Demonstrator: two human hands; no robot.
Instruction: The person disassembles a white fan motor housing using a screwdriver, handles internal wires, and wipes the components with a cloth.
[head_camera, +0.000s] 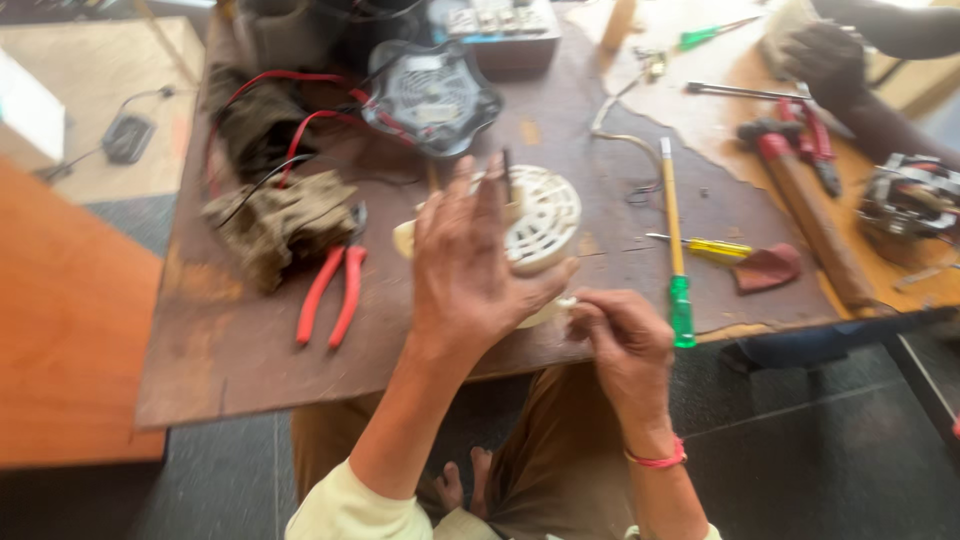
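STEP: you steady the white vented cover with left hand cupped on it | right hand pinching its lower edge | NEXT: likely needs a firmer grip.

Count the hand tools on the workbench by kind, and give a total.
Screwdrivers: 3 (long green-handled, yellow-handled, green one at the far edge)
Pliers: 2 (red pair, second red pair)
Hammers: 1
Total: 6

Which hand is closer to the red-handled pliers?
Left. The left hand is just right of the red-handled pliers; the right hand is farther right, near the table edge.
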